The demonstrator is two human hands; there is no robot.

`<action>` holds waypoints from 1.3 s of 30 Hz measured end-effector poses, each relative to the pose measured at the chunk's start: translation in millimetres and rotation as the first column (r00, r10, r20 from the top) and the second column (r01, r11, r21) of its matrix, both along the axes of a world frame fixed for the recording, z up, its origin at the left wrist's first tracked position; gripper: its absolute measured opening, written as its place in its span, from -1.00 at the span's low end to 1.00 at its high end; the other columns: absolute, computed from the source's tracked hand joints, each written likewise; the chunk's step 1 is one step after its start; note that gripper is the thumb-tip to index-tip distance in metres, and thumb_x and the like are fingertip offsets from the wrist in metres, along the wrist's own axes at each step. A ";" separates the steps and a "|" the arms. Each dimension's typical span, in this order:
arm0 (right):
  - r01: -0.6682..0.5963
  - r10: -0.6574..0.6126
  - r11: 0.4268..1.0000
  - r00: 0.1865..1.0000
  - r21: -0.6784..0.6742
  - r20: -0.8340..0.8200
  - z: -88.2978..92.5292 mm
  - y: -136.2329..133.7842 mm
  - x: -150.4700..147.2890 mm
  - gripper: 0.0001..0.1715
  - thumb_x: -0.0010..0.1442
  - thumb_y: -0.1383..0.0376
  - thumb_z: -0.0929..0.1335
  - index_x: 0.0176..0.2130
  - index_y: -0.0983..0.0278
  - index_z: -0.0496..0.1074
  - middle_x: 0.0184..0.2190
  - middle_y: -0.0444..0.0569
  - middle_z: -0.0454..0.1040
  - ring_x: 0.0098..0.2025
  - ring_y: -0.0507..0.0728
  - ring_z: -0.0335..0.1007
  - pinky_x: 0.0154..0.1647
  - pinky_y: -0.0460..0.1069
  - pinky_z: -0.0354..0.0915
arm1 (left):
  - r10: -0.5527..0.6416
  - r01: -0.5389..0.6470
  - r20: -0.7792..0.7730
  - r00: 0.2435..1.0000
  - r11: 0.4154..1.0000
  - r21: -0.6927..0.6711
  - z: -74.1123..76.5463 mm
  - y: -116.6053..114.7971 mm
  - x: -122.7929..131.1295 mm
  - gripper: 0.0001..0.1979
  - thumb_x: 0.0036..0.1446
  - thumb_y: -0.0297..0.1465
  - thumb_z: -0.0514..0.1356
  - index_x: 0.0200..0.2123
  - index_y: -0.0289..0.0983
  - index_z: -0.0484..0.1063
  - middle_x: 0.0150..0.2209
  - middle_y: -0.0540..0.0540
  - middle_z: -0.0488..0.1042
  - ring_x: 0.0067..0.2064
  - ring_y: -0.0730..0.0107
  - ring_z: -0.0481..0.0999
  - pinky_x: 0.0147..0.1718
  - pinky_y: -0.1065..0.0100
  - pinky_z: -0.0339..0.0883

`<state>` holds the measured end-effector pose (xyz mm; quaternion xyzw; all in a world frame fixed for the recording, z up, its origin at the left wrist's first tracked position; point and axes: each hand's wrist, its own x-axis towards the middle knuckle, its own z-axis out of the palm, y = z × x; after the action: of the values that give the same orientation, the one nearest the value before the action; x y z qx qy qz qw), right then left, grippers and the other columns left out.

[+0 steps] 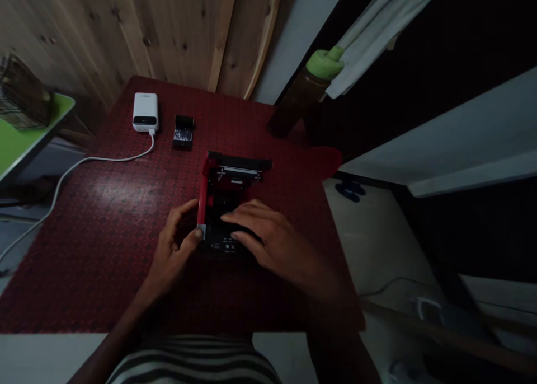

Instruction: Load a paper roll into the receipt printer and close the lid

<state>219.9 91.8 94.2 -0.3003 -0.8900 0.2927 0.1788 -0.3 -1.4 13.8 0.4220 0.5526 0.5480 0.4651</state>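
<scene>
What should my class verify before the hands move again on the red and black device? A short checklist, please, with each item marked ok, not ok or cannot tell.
1. Device open, with its inside showing: ok.
2. Left hand at the device's left side: ok, thumb at the near left corner.
3. Right hand clear of the opening: not ok, its fingers reach over it.
4. What the right fingertips touch: cannot tell, the inside is too dark.
5. White cable clear of both hands: ok, it runs from the white box off to the left.
6. Small black roll apart from the device: ok, it lies farther back, to the left.
</scene>
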 end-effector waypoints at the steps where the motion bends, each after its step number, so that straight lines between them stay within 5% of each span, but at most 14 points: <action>1: 0.020 -0.019 0.999 1.000 0.026 -0.023 -2.4 -2.6 -0.4 -0.69 0.51 0.49 0.44 0.09 0.20 0.72 0.01 0.03 0.78 0.09 0.22 0.68 0.20 0.18 0.64 | -0.001 0.001 0.008 1.000 1.000 -0.016 2.0 -1.2 0.0 -0.40 0.42 -0.04 0.35 0.39 -0.17 0.51 0.36 -0.31 0.60 0.37 -0.16 0.63 0.36 -0.15 0.52; 6: 0.167 -0.134 0.958 0.979 0.233 -0.153 -14.7 -14.2 -7.8 -0.75 0.55 0.48 0.42 -0.11 0.23 0.70 -0.20 -0.01 0.70 -0.12 0.17 0.58 -0.07 0.07 0.61 | 0.085 -0.085 -0.015 0.996 0.996 -0.032 17.8 13.2 -3.3 -0.40 0.37 -0.01 0.39 0.33 -0.18 0.57 0.31 -0.29 0.65 0.31 -0.17 0.67 0.22 -0.09 0.59; 11: 0.291 -0.221 0.865 0.952 0.409 -0.210 -23.0 -33.1 -10.8 -0.74 0.52 0.54 0.42 -0.08 0.30 0.71 -0.18 0.07 0.71 -0.12 0.19 0.59 -0.04 0.08 0.60 | 0.236 -0.194 -0.165 0.958 0.953 0.234 44.6 82.7 -6.9 -0.43 0.52 0.06 0.22 0.29 -0.24 0.60 0.32 -0.27 0.61 0.38 -0.08 0.55 0.32 -0.05 0.43; 15: 0.358 -0.264 0.772 0.932 0.525 -0.247 -35.3 -46.7 -12.9 -0.72 0.52 0.55 0.41 -0.07 0.27 0.72 -0.18 0.07 0.73 -0.11 0.19 0.62 0.01 0.08 0.63 | 0.210 -0.188 -0.095 0.973 0.961 0.202 56.5 119.1 -1.7 -0.56 0.47 0.02 0.27 -0.24 -0.25 0.61 -0.04 -0.18 0.68 0.16 0.04 0.62 0.23 0.04 0.44; 17: 0.379 -0.272 0.729 0.925 0.570 -0.267 -40.1 -52.2 -13.9 -0.75 0.51 0.54 0.43 -0.06 0.28 0.71 -0.17 0.06 0.75 -0.09 0.19 0.64 0.04 0.08 0.64 | 0.201 -0.184 -0.074 0.977 0.964 0.192 54.8 114.9 1.5 -0.64 0.32 -0.07 0.40 -0.34 -0.21 0.53 -0.03 -0.17 0.68 0.22 0.00 0.62 0.23 0.08 0.47; 19: 0.390 -0.289 0.698 0.921 0.601 -0.262 -42.3 -57.1 -14.3 -0.78 0.50 0.53 0.46 -0.03 0.28 0.71 -0.11 0.08 0.78 -0.02 0.20 0.67 0.08 0.09 0.65 | 0.201 -0.188 -0.066 0.977 0.968 0.166 48.6 98.9 3.7 -0.74 0.23 -0.15 0.46 -0.23 -0.19 0.58 0.12 -0.18 0.69 0.34 -0.03 0.58 0.27 0.09 0.48; 23: 0.424 -0.339 0.639 0.904 0.642 -0.259 -43.4 -62.2 -14.2 -0.79 0.49 0.50 0.48 -0.01 0.24 0.71 0.15 0.16 0.78 0.24 0.28 0.69 0.21 0.15 0.63 | 0.184 -0.184 0.015 0.983 0.983 -0.003 30.6 57.5 6.0 -0.35 0.13 -0.20 0.50 0.29 -0.10 0.54 0.37 -0.21 0.59 0.47 -0.12 0.52 0.38 -0.03 0.48; 29: 0.422 -0.293 0.722 0.904 0.548 -0.311 -47.9 -58.7 -14.0 -0.82 0.54 0.47 0.44 0.03 0.28 0.66 0.04 0.11 0.83 0.14 0.25 0.81 0.24 0.20 0.64 | 0.127 -0.100 0.134 0.983 0.977 -0.188 15.5 30.0 10.0 -0.16 0.16 -0.13 0.50 0.47 -0.15 0.43 0.51 -0.28 0.48 0.52 -0.22 0.48 0.46 -0.10 0.43; 39: 0.439 -0.340 0.793 0.894 0.422 -0.292 -46.9 -63.5 -14.4 -0.83 0.57 0.40 0.42 0.06 0.29 0.65 0.08 0.12 0.82 0.18 0.26 0.80 0.28 0.22 0.64 | 0.114 -0.070 0.225 0.968 0.979 -0.193 16.4 30.1 14.0 -0.20 0.18 -0.15 0.50 0.46 -0.13 0.48 0.44 -0.22 0.57 0.48 -0.18 0.54 0.41 -0.04 0.47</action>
<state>205.5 28.3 47.2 -0.3931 -0.8300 0.0497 0.3925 13.7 28.6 30.1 0.2831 0.5608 0.5619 0.5382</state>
